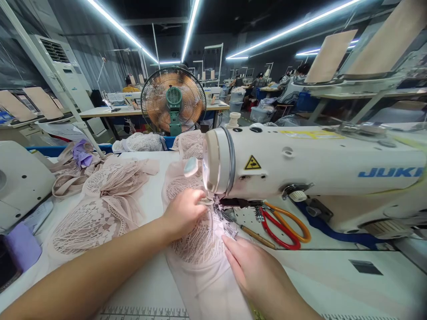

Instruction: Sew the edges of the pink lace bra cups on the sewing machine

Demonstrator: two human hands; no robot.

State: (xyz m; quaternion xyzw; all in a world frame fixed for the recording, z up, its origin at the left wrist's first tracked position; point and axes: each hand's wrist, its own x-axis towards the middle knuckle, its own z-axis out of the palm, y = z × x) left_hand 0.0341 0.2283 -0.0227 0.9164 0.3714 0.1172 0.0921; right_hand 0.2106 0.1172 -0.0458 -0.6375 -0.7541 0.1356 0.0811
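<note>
Left hand [183, 211], right hand [253, 266] press lace [200, 245], apparently under sewing machine [300, 165].

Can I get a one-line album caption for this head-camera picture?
A left hand and right hand rest on pink lace fabric below the head of a white sewing machine; scissors lie nearby.

Here's the pale pink lace piece [200, 242], spread flat and running from the near edge of the table [333, 271] away to the needle end of the sewing machine [300, 164]. It has an openwork leaf pattern through the middle and plain sheer cloth at the near end. The far end shows beyond the machine's left end.
</note>
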